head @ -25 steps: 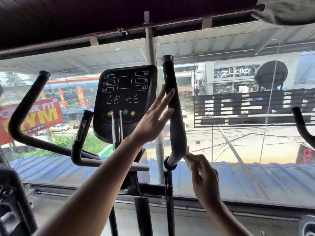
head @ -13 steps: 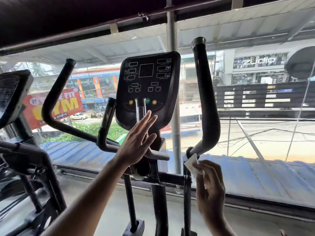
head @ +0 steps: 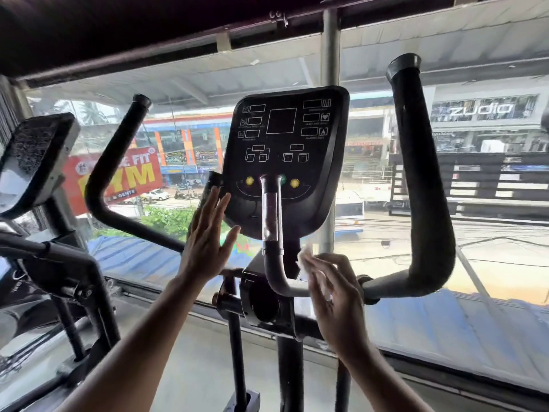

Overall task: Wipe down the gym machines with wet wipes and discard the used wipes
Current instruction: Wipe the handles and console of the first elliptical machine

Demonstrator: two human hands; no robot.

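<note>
A person cleans an elliptical trainer beside a gym window, with a street of shopfronts beyond the glass. The right hand point(head: 335, 295) pinches a crumpled white wipe point(head: 307, 263) between thumb and fingers and holds it just beside the inner handlebar point(head: 271, 221), the short curved bar with a silver sensor strip below the console point(head: 285, 156); whether the wipe touches the bar cannot be told. The left hand point(head: 205, 242) is open, fingers straight and spread, raised near the console's lower left edge, probably poised to steady the machine while the other hand works. The tall right handle point(head: 421, 173) stands apart at the right, and a second machine point(head: 35, 162) fills the left edge. Half a second earlier the wipe was at the joint at the foot of the tall right handle; it has since shifted left to the inner bar, and the view has swung so that the console sits at centre. The left hand has stayed open and aloft throughout.
</note>
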